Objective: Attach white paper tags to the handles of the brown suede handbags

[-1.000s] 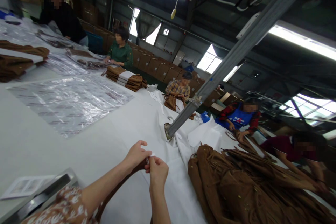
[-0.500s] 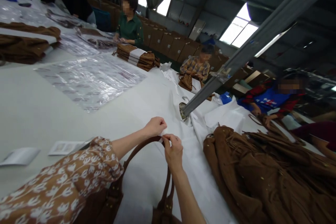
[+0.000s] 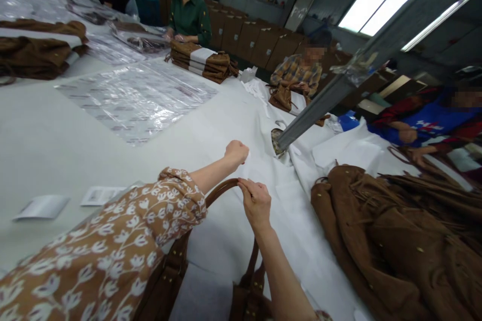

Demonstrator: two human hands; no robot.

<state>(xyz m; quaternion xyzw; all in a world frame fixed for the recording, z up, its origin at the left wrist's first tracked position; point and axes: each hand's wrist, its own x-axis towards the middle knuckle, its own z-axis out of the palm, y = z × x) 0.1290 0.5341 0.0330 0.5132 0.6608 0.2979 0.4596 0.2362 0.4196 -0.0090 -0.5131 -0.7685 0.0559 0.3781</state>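
Observation:
A brown leather bag (image 3: 244,301) sits at the bottom edge, its curved strap (image 3: 222,188) arching upward. My right hand (image 3: 256,203) pinches the top of that strap. My left hand (image 3: 236,153) is raised a little above and behind it, closed into a fist around a small white scrap that barely shows at its thumb side. My left sleeve (image 3: 113,256) is brown with a white flower print and hides part of the bag.
A heap of brown fringed bags (image 3: 406,241) lies to the right on the white table (image 3: 48,145). Clear plastic sheets (image 3: 135,98), folded brown stacks (image 3: 205,62) and small paper cards (image 3: 41,206) lie further off. Several other people work along the far side; a metal post (image 3: 339,90) slants overhead.
My left hand has pulled away from the strap, upward and back, closed on the white scrap. My right hand stays on the strap. The view has tilted down.

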